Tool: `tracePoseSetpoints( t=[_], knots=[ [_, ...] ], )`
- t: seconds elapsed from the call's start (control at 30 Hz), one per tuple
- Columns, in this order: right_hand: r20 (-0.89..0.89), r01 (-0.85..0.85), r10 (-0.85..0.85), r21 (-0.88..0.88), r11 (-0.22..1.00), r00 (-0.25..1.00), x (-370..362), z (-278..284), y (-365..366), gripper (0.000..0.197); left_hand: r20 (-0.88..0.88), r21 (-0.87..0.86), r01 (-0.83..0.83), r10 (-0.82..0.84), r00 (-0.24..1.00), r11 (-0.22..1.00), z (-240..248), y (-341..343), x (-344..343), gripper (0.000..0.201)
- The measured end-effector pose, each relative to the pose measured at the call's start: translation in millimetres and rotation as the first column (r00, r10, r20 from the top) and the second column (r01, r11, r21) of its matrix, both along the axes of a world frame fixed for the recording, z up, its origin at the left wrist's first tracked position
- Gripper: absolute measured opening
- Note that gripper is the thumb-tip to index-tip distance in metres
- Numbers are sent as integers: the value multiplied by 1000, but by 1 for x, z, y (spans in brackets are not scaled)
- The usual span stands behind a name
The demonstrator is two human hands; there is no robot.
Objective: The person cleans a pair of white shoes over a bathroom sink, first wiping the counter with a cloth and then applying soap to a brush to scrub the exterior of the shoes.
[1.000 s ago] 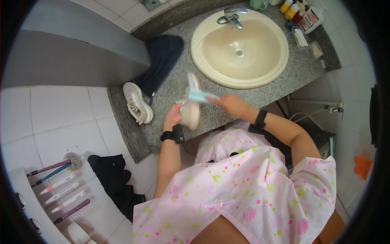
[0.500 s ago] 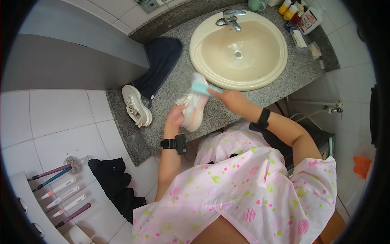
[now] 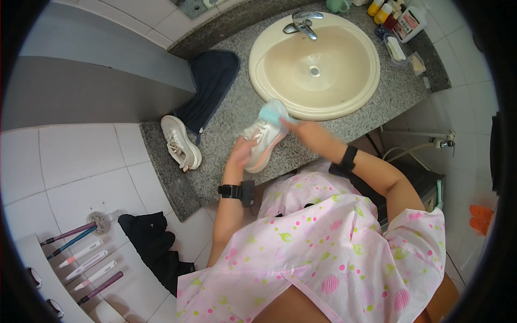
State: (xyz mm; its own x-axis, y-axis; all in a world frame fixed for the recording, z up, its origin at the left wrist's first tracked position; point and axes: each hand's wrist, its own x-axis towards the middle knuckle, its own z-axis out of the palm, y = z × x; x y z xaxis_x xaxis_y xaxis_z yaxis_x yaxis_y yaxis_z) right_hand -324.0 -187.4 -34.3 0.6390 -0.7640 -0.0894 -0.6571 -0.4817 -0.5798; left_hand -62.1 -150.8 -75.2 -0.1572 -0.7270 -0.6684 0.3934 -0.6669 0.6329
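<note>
Held sneaker (image 3: 266, 139): its toe has swung rightward since the earlier frame, turning the laced top into view; at the front of the granite counter (image 3: 222, 121), toe overlapping the rim of the cream oval basin (image 3: 255, 67).
Left hand (image 3: 244, 151): grasps the shoe beside its laces.
Right hand (image 3: 311, 135): grips a motion-blurred pale-blue brush (image 3: 271, 113) at the toe.
Second sneaker (image 3: 181, 144): on the counter's left end, near a navy cloth (image 3: 210, 86).

Sink (image 3: 339, 67) glossy, smooth ceramic; faucet (image 3: 305, 24) shiny metal; counter (image 3: 226, 116) matt stone; blurred brush (image 3: 270, 114), perhaps plastic.
</note>
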Motion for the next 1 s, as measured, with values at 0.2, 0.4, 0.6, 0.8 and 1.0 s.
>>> tracePoseSetpoints(
  t=[0.2,0.4,0.6,0.8,1.0],
  knots=[
    [-78,163,-174,-129,978,982,-11,-12,-8,73,-1,23,-58,58,998,998,10,-4,-3,52],
    [24,190,-189,-74,979,982,-14,-16,-9,68,-2,9,-95,95,996,995,14,-7,-6,50],
    [-55,-31,20,-223,974,998,-11,-12,-3,66,-50,-3,-110,110,993,994,9,-7,0,48],
    [-14,-139,139,22,990,990,0,2,16,67,-87,18,-175,176,981,984,14,-10,0,46],
    [-78,-82,73,-112,990,994,-2,-4,20,69,-134,-3,-264,262,956,964,-1,-10,15,43]
  ],
)
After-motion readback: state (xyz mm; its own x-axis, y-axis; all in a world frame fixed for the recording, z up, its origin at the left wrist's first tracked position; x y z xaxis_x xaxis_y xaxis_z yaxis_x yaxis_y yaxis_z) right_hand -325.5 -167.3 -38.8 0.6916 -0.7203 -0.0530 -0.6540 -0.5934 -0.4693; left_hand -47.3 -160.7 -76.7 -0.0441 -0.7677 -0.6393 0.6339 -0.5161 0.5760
